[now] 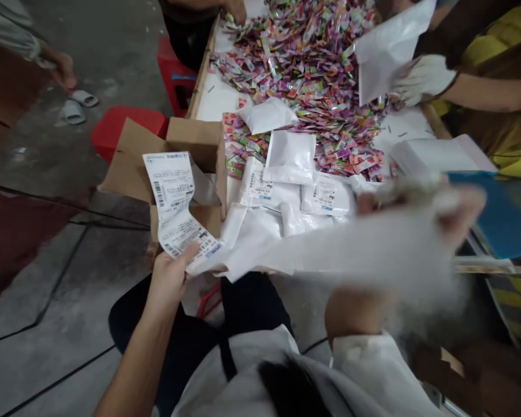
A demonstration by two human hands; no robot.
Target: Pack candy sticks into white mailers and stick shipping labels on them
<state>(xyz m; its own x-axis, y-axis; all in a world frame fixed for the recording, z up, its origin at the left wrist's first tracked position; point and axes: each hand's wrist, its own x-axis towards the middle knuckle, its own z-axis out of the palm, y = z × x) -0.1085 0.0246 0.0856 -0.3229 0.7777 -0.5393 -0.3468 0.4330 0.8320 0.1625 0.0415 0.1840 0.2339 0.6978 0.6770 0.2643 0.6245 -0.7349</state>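
My left hand [171, 273] pinches the lower end of a strip of printed barcode labels [170, 200], which curls upward over an open cardboard box [195, 130]. A long white sheet [356, 252], smeared by motion, runs from near this hand across to the right. My right hand [458, 214] is blurred at the sheet's far end and seems closed on it; the sheet hides much of the hand and wrist. Just beyond lie several white padded mailers [290, 156], and some, such as the labelled mailer [329, 195], carry printed labels.
A large heap of small colourful packets [304, 75] covers the table. A gloved hand [423, 80] of another person holds a white mailer [391, 49]. Red stools [128, 124] stand left; a blue folder [499, 214] and stacked white mailers [438, 155] lie right.
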